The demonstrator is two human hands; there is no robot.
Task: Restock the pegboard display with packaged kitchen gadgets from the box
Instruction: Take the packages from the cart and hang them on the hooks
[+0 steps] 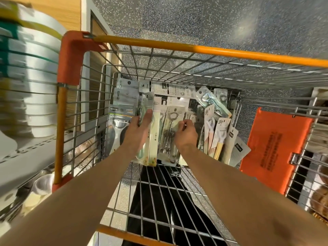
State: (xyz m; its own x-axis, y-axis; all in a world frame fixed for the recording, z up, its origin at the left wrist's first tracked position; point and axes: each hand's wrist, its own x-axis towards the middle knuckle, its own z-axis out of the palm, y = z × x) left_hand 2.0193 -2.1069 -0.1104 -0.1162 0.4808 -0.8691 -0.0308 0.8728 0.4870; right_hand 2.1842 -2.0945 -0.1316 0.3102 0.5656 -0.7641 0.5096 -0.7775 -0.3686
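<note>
While the left grip (139,128) clasps a pale-green carded pack (152,142) in the orange-railed wire cart (230,52), the right grip (186,130) pinches a corkscrew blister pack (168,139) there: probably light, stiff, slick; hold its top edge.

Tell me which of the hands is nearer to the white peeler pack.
Left. The left hand is just right of the white peeler pack, gripping a cream pack. The right hand is farther right, at the corkscrew pack.
</note>
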